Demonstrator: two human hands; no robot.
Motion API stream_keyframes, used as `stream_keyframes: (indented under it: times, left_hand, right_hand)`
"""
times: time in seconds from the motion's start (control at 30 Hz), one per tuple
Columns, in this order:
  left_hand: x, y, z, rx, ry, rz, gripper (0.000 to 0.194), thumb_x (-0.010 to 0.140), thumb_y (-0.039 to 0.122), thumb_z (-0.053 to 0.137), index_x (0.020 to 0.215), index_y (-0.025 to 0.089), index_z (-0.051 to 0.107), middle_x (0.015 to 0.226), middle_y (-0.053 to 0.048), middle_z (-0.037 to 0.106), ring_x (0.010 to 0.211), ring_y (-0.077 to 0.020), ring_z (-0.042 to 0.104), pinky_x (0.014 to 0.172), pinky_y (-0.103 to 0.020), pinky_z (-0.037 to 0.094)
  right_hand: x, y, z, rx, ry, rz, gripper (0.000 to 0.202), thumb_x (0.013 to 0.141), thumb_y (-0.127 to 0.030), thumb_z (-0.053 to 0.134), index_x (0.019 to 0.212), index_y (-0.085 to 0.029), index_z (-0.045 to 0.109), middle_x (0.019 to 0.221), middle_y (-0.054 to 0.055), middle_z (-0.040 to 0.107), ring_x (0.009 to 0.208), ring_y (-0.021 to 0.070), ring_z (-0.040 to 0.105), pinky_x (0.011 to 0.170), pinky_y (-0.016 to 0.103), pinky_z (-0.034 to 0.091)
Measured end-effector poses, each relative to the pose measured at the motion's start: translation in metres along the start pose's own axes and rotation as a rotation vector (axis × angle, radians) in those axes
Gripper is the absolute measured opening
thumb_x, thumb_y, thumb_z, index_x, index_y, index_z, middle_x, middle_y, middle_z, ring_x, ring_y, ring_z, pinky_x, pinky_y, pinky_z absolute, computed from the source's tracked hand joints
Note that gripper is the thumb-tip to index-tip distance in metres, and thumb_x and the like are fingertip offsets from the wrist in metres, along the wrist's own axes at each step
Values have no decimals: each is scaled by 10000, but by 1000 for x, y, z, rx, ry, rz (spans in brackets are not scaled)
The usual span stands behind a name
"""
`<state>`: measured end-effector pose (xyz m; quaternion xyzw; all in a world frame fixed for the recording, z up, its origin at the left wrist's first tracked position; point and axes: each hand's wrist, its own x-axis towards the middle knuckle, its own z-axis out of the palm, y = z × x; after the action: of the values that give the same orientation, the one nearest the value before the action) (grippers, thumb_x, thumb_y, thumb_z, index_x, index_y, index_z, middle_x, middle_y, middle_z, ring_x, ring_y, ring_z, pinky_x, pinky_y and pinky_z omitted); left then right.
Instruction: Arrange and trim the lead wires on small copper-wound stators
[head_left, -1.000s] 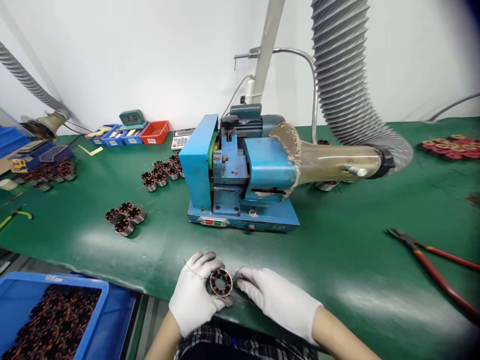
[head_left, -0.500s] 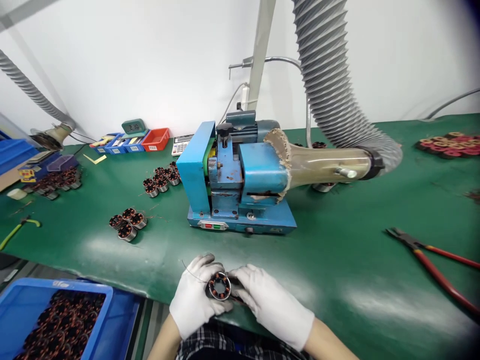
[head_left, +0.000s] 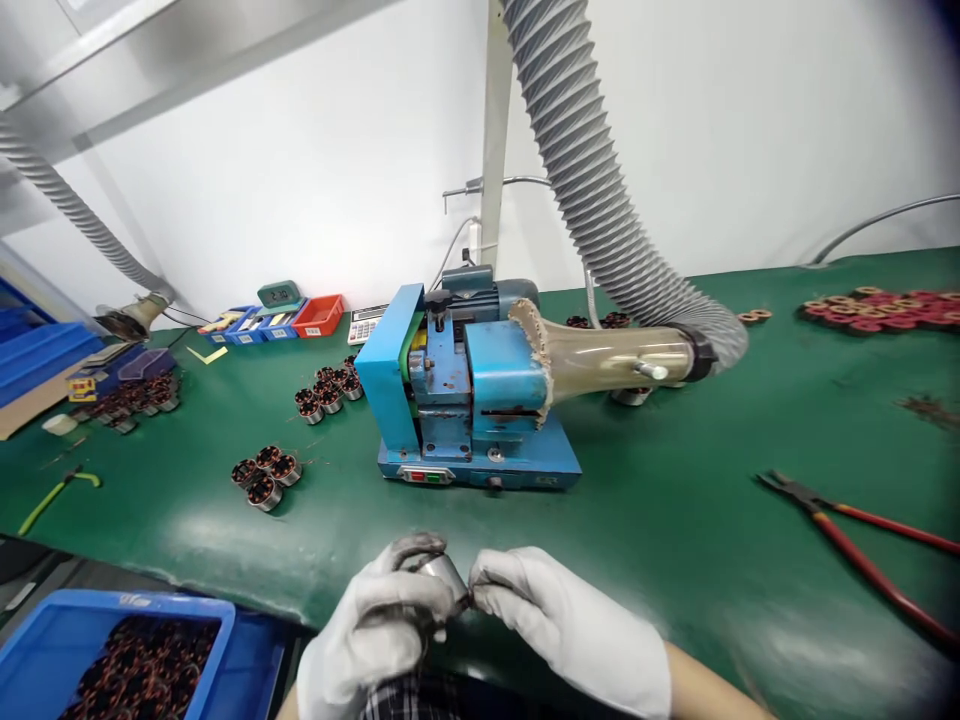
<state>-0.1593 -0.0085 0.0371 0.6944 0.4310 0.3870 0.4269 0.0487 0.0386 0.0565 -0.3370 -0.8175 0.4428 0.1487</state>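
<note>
A white glove covers my left hand (head_left: 379, 620), its fingers wrapped round a metal ring-shaped motor part (head_left: 444, 578) near the table's front edge. The part is tilted, so its smooth silver side faces up and its inner windings are hidden. My right hand (head_left: 544, 615), also gloved, is closed in a pinch at the right end of the part; what lies between its fingertips is too small to tell. Behind both hands stands a blue machine (head_left: 442, 400) with a red and a green button.
Four similar parts (head_left: 264, 492) stand left of the machine, with more behind. Red-handled pliers (head_left: 855, 560) lie at the right. A blue bin (head_left: 221, 640) of wound parts is at lower left. A grey hose (head_left: 600, 170) hangs above, joined to a nozzle (head_left: 607, 360).
The part has turned from showing its open face with copper windings to showing its silver side. My right hand's fingers have closed at its edge. The camera view has shifted.
</note>
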Motion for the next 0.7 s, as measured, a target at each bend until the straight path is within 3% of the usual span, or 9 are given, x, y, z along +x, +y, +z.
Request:
stream_keyframes:
  times: [0.07, 0.13, 0.23, 0.33, 0.43, 0.5, 0.57, 0.63, 0.7]
  left_hand:
    - [3, 13, -1, 202, 96, 143, 190, 840, 292, 464, 795, 222, 634, 911, -53, 633, 973, -208, 573, 882, -337, 465]
    - [3, 21, 3, 482, 209, 242, 162, 786, 290, 580, 938, 235, 600, 973, -67, 600, 969, -204, 571, 829, -299, 495]
    - [1, 21, 7, 772, 246, 297, 534, 697, 394, 685, 1163, 240, 477, 1098, -109, 495, 1015, -222, 544, 805, -291, 514]
    - [1, 14, 8, 735, 216, 387, 408, 805, 320, 566, 1183, 245, 434, 1087, -98, 474, 993, -185, 551, 808, -276, 508]
    - [1, 10, 15, 616, 267, 441, 262, 756, 136, 548, 992, 236, 493, 962, -51, 546, 1042, -207, 525, 917, -361, 452]
    - [-1, 9, 22, 463, 379, 379, 261, 719, 87, 544, 924, 239, 489, 966, -39, 556, 1019, -205, 548, 898, -368, 467]
    - [-3, 7, 28, 322, 450, 207, 428, 699, 76, 560, 1074, 255, 457, 1093, -63, 520, 982, -190, 581, 818, -320, 514]
    - [-5, 4, 30, 309, 405, 47, 655, 637, 66, 619, 1218, 267, 395, 1195, -86, 476, 1038, -214, 563, 847, -335, 508]
    - [-6, 2, 25, 323, 298, -40, 688, 594, 67, 659, 1213, 282, 447, 1211, -73, 499, 1093, -241, 532, 914, -375, 471]
  right_hand:
    - [-1, -7, -6, 10, 1, 10, 244, 889, -285, 345, 702, -191, 470, 669, -3, 503, 661, 145, 469, 593, 234, 346]
    - [-2, -12, -8, 34, 31, 5, 240, 883, -284, 341, 703, -191, 469, 672, -1, 502, 660, 146, 458, 599, 237, 344]
    - [-4, -12, -3, 107, 78, -4, 265, 885, -321, 316, 704, -195, 463, 679, 2, 505, 653, 149, 448, 604, 246, 348]
    - [-7, -9, 8, 129, 173, 54, 279, 878, -372, 299, 730, -201, 462, 718, 21, 513, 693, 173, 470, 652, 278, 370]
    - [-8, -7, 16, 96, 288, 115, 285, 870, -394, 283, 802, -203, 483, 801, 54, 523, 777, 210, 481, 725, 334, 369]
    - [-8, -8, 17, 153, 270, 84, 288, 864, -406, 287, 735, -204, 445, 727, 28, 484, 708, 192, 454, 673, 319, 360]
    - [-6, -9, 14, 314, 191, 49, 292, 850, -423, 325, 666, -203, 381, 641, -12, 407, 612, 152, 388, 586, 279, 334]
    - [-4, -10, 10, 503, 129, 48, 289, 826, -435, 368, 661, -198, 375, 633, -25, 372, 594, 133, 348, 547, 253, 318]
    - [-3, -10, 8, 592, 113, 64, 274, 811, -431, 391, 691, -186, 415, 667, -15, 397, 635, 139, 364, 563, 246, 334]
